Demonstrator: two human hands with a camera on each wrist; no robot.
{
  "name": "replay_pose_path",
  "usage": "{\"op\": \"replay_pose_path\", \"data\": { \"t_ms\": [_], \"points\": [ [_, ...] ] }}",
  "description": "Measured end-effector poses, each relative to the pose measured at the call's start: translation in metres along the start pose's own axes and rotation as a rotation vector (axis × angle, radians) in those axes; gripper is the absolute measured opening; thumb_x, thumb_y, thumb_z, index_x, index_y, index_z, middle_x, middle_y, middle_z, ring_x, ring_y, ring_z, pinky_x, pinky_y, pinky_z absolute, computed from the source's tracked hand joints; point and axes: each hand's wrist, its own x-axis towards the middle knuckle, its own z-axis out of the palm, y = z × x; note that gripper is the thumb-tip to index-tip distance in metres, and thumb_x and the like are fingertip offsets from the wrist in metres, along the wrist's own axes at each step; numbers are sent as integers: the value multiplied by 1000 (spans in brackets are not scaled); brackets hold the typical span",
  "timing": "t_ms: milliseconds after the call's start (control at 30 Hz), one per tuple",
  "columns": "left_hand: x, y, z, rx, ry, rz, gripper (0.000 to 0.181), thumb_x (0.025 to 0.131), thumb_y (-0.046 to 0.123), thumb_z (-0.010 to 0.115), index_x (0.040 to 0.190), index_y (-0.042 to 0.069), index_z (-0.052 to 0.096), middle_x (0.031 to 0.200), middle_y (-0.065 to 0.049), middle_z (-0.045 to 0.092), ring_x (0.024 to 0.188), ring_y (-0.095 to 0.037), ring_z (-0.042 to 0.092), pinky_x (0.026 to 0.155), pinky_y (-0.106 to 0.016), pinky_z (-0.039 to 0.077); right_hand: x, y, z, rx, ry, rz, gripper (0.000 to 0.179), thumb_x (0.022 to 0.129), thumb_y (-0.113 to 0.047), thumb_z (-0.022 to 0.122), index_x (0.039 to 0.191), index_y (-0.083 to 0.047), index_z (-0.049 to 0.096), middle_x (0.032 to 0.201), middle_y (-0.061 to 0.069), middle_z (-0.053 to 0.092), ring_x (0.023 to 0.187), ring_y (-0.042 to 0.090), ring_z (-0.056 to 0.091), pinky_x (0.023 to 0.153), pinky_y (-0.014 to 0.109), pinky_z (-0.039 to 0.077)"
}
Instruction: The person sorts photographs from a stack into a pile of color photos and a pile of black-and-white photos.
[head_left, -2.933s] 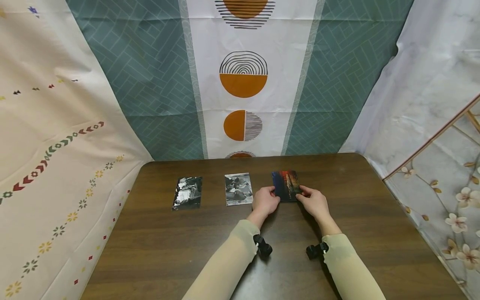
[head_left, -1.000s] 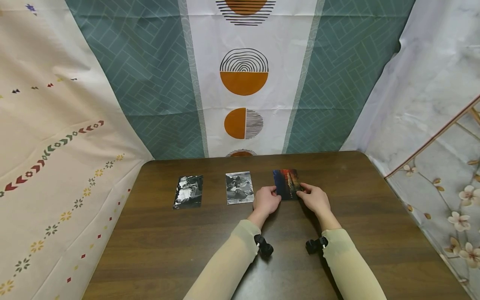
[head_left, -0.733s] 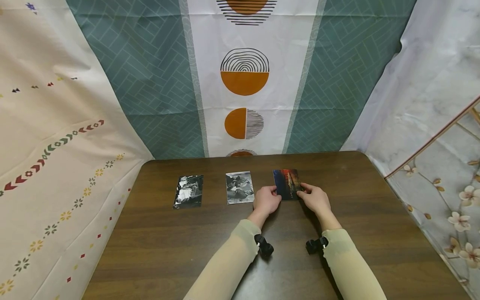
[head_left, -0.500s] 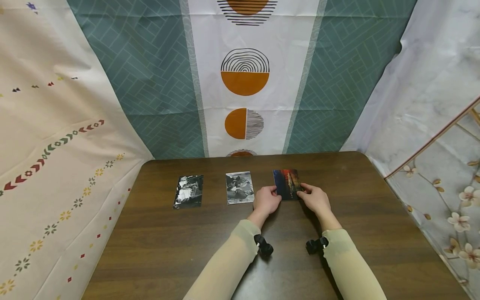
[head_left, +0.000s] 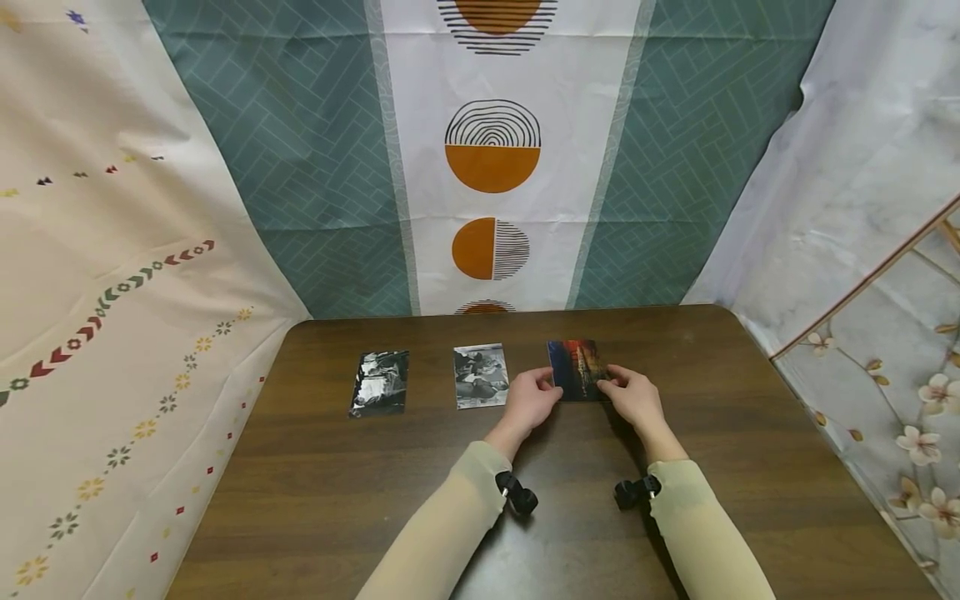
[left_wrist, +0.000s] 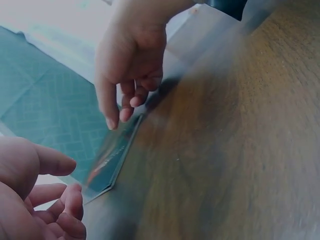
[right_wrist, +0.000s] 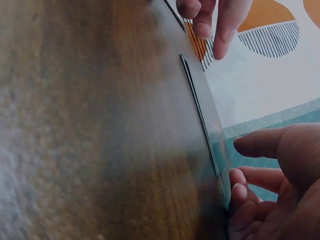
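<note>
A small stack of photo cards (head_left: 576, 369), its top picture dark blue and orange-red, lies flat at the table's back right. My left hand (head_left: 529, 402) is at its left edge with thumb and fingers parted; the left wrist view shows a gap between that hand (left_wrist: 25, 185) and the stack (left_wrist: 117, 157). On the other side, my right hand (head_left: 636, 403) has its fingertips close to the right edge, thumb spread from the fingers. The layered edge of the stack (right_wrist: 200, 115) shows in the right wrist view. Neither hand grips anything.
To the left lie a grey black-and-white photo (head_left: 480, 377) and a darker, glossy black-and-white photo (head_left: 379, 383), in a row with the stack. The brown wooden table (head_left: 360, 500) ends just behind them at a patterned cloth backdrop (head_left: 322, 167).
Both hands have eased slightly outward, the left forearm swinging a little to the left and the right hand a little to the right. The stack and both other photos stay in place.
</note>
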Motion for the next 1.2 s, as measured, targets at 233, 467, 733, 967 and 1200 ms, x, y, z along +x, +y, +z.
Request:
{"op": "replay_pose_path", "data": {
  "t_ms": [233, 467, 733, 967, 1200],
  "points": [
    [-7, 1, -20, -48, -1, 38, 44, 98, 11, 74, 141, 2, 69, 89, 0, 64, 75, -11, 55, 67, -27, 46, -3, -10, 4, -2, 40, -51, 54, 104, -25, 68, 150, 2, 58, 117, 20, 71, 114, 42, 63, 102, 59, 46],
    [-12, -10, -42, -42, 23, 52, 45, 97, 12, 75, 140, -1, 68, 91, -1, 63, 82, -14, 56, 71, -29, 46, -6, -24, 18, 10, 39, -108, 53, 104, -24, 69, 150, 0, 60, 114, 17, 74, 110, 40, 65, 97, 57, 48],
    [-18, -28, -73, -15, 69, 50, 45, 96, 12, 75, 138, 0, 70, 92, -3, 67, 80, -15, 56, 70, -31, 46, -8, -41, 40, 24, 19, -152, 49, 103, -24, 70, 146, -2, 65, 110, 13, 74, 104, 35, 67, 90, 51, 50],
    [-23, -46, -98, -18, 118, 28, 44, 94, 11, 75, 137, 0, 71, 93, -5, 68, 77, -17, 56, 66, -30, 45, -9, -59, 61, 47, -3, -188, 46, 101, -21, 72, 143, -3, 68, 108, 10, 75, 96, 29, 68, 81, 44, 51],
    [-28, -61, -118, -26, 162, -9, 44, 96, 12, 75, 138, 0, 70, 95, -7, 68, 79, -18, 56, 69, -32, 45, -12, -75, 84, 66, -35, -233, 44, 99, -20, 73, 138, -1, 71, 104, 8, 75, 97, 28, 68, 89, 49, 53]
  ]
}}
